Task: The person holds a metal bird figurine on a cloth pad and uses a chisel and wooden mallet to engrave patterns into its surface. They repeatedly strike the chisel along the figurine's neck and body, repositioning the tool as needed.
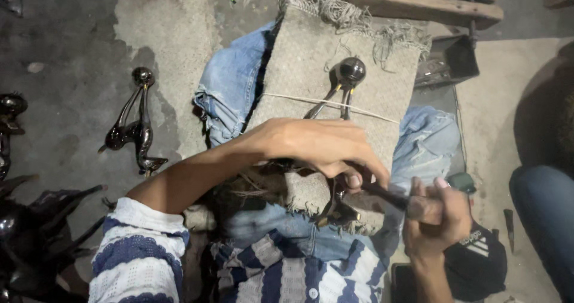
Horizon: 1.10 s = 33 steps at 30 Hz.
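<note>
A dark glossy carved figure (345,79), with a round knob and two thin limbs, lies on a burlap pad (311,70) tied with string over my lap. My left hand (317,147) presses down on the figure's lower part and hides it. My right hand (436,216) is closed on a dark-handled tool (385,195) whose tip goes under the fingers of my left hand. I wear a blue and white striped top and jeans.
A finished dark figure of two long-necked shapes (136,121) lies on the concrete floor at left. More dark carvings (30,231) crowd the left edge. A dark open box (448,61) and a wooden plank (412,1) sit beyond the pad. Another person's knee (547,219) is at right.
</note>
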Tool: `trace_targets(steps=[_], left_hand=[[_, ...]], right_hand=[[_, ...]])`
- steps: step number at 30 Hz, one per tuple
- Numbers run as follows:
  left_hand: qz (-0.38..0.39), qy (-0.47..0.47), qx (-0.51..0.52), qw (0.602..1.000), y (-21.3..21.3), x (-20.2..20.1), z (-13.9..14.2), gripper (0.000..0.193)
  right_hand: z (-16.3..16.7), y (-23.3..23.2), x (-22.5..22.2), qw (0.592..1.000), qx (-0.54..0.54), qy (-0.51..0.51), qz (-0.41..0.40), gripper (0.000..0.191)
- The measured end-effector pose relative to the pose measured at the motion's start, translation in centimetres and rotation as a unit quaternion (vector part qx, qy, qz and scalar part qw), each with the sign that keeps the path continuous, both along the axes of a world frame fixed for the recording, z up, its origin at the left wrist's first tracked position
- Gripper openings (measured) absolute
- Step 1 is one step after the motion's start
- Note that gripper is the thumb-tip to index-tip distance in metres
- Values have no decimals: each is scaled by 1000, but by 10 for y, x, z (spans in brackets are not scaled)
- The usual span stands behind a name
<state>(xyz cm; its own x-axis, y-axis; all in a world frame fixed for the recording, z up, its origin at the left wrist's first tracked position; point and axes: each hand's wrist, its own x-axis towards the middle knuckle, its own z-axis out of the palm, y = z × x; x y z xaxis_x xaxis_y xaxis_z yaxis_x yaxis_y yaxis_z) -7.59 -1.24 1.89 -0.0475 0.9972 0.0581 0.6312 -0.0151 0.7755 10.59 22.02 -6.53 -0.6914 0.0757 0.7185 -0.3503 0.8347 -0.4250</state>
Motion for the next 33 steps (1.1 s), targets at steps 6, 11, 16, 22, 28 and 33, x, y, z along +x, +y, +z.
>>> trace_targets(steps=[6,11,16,22,28,33], left_hand=[[231,-192,105,948,-12,-34,-2,32],[152,-227,118,955,-11,-48,-6,30],[135,-279,33,950,0,-44,-8,45],[139,-289,-23,947,13,-47,-15,49],[117,-256,-59,958,22,-51,-24,47],[97,-225,-40,969,23,-51,-22,45]], right_hand=[[-13,11,-6,936,-337,-88,-44,41],[-42,9,-34,908,-400,-117,-27,28],[-46,15,-48,925,-355,-126,46,17],[-19,17,-62,892,-415,-176,34,19],[30,25,-74,956,-218,-198,15,23],[55,16,-90,934,-313,-172,14,21]])
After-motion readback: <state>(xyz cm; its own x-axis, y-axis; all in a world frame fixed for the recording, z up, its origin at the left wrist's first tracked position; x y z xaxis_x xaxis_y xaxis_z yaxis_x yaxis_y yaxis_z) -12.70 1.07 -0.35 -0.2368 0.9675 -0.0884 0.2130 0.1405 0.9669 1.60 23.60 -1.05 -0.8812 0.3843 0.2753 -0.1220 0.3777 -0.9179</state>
